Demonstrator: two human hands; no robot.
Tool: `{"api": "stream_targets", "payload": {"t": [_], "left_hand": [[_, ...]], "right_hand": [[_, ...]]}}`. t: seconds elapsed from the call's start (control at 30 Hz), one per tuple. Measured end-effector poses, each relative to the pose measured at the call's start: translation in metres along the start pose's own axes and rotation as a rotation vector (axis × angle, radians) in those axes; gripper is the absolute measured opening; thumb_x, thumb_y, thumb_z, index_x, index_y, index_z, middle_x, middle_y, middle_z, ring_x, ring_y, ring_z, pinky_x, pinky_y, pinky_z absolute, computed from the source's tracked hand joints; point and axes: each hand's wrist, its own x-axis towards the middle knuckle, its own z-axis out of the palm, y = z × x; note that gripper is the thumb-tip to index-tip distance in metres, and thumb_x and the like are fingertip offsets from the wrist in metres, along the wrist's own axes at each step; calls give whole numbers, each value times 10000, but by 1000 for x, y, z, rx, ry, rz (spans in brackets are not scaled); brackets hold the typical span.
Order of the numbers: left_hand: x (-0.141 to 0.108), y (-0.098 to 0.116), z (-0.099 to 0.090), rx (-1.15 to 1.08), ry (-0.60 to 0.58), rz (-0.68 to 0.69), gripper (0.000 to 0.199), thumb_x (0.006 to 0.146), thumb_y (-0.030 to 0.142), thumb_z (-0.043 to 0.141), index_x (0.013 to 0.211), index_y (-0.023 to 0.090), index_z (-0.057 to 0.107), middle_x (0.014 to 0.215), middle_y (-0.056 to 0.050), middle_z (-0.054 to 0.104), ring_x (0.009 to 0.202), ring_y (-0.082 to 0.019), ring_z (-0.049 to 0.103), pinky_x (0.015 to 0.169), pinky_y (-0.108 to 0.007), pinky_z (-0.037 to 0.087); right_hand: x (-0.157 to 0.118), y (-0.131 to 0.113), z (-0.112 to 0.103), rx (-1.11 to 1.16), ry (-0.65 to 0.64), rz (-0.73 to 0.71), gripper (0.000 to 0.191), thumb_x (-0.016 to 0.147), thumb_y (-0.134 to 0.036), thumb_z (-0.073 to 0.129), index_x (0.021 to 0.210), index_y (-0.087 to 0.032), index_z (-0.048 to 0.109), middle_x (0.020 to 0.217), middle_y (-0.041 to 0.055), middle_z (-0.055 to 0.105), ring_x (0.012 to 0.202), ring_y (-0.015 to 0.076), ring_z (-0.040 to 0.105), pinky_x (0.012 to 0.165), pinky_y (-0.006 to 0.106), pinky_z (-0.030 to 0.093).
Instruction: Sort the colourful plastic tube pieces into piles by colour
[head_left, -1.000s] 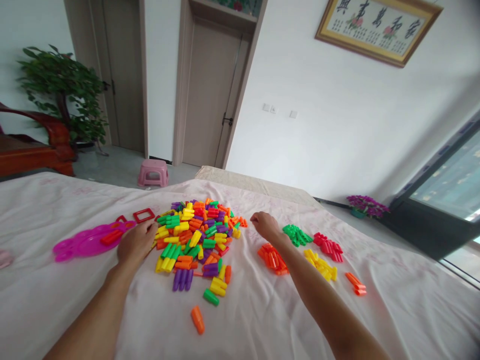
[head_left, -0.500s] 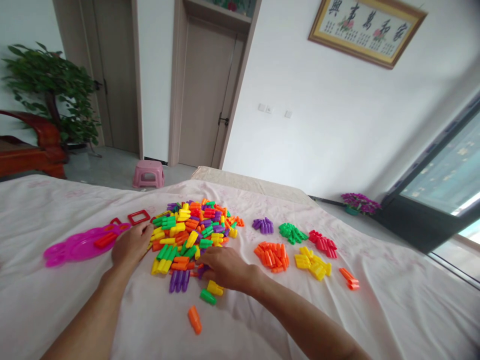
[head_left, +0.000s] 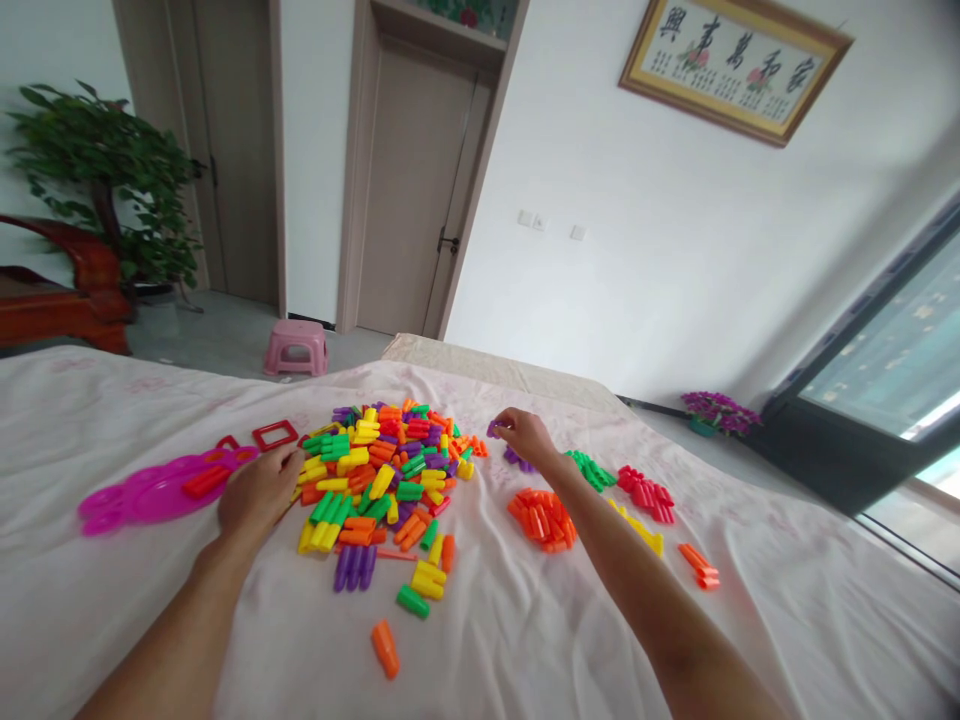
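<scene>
My right hand (head_left: 523,435) pinches a purple plastic building piece (head_left: 493,429), just above the small purple group (head_left: 519,460). My left hand (head_left: 259,490) lies at the left side of a large mixed heap of bullet-shaped building pieces (head_left: 386,452); its fingers are mostly hidden, so their grip cannot be made out. Right of the heap are sorted groups: orange pieces (head_left: 544,520), green pieces (head_left: 591,470), red pieces (head_left: 646,493) and yellow pieces (head_left: 637,528), the yellow partly behind my forearm.
Beside my left hand lies a magenta plastic tray (head_left: 120,510) with a red piece (head_left: 206,482) on it and a red square frame (head_left: 275,435) nearby. Loose orange (head_left: 385,648) and green (head_left: 413,601) pieces lie in front of the heap. A pink stool (head_left: 297,347) stands beyond the cloth-covered surface (head_left: 525,640).
My right hand has moved from the heap's near right side across to the purple group, carrying a purple piece. My left hand has stayed almost in place.
</scene>
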Motion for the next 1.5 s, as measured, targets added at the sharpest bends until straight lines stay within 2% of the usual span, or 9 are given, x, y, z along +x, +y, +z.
{"api": "stream_targets", "payload": {"t": [0.13, 0.27, 0.53, 0.8, 0.97, 1.1, 1.23, 1.4, 1.5], "left_hand": [[-1, 1, -1, 5, 12, 10, 569, 948, 546, 287, 1157, 237, 717, 1110, -122, 746, 952, -314, 667, 726, -367, 447], [-1, 2, -1, 6, 7, 19, 572, 953, 536, 277, 1159, 228, 713, 1115, -126, 745, 966, -308, 668, 736, -360, 442], [-2, 4, -3, 13, 11, 11, 578, 947, 549, 281, 1141, 229, 721, 1107, -128, 747, 945, -311, 669, 705, -356, 434], [1, 0, 0, 21, 4, 22, 557, 951, 536, 282, 1127, 240, 719, 1074, -111, 754, 948, -293, 672, 706, -338, 429], [0, 2, 0, 20, 18, 8, 539, 952, 509, 294, 1177, 245, 706, 1134, -104, 747, 983, -284, 671, 731, -332, 427], [-2, 3, -1, 31, 46, 19, 525, 948, 498, 308, 1160, 239, 713, 1110, -104, 753, 958, -282, 673, 701, -327, 415], [-3, 3, -1, 29, 52, 24, 497, 945, 498, 323, 1111, 250, 721, 1089, -91, 758, 929, -263, 671, 663, -306, 396], [-2, 2, 0, 35, 52, 33, 500, 948, 505, 313, 1084, 253, 723, 1087, -93, 758, 932, -266, 671, 666, -308, 394], [-2, 1, 1, 25, 49, 34, 511, 948, 509, 305, 1115, 252, 714, 1094, -98, 757, 941, -278, 673, 685, -321, 406]], "right_hand": [[22, 40, 4, -81, 26, 123, 179, 856, -169, 625, 949, -196, 776, 988, 41, 770, 908, 159, 678, 751, 230, 443], [33, 59, 16, -123, -7, 150, 194, 843, -136, 630, 925, -213, 788, 966, 27, 774, 901, 152, 680, 742, 216, 437], [45, 73, 31, -223, -81, 175, 271, 825, -96, 615, 997, -208, 792, 1066, 68, 768, 991, 175, 691, 791, 204, 460], [33, 69, 21, -262, -86, 154, 399, 765, -14, 561, 1022, -206, 798, 1081, 76, 769, 1052, 207, 697, 879, 247, 490], [19, 30, 21, -207, 5, 32, 454, 830, -10, 475, 1136, -205, 748, 1194, 65, 727, 1114, 183, 655, 957, 262, 465], [-20, -31, 34, 83, 34, -375, 273, 882, -111, 567, 1072, -198, 743, 1027, 59, 739, 928, 165, 672, 847, 258, 497], [-70, -97, 48, 267, -105, -785, 192, 928, -181, 598, 1075, -211, 717, 1024, 54, 725, 977, 167, 648, 854, 262, 488], [-109, -149, 67, 61, -262, -1012, 297, 949, -284, 617, 1236, -209, 619, 1131, 61, 683, 1002, 179, 615, 840, 274, 472], [-118, -162, 76, -161, -257, -1040, 278, 943, -370, 631, 1150, -185, 618, 1075, 67, 662, 944, 203, 586, 766, 300, 464]]}}
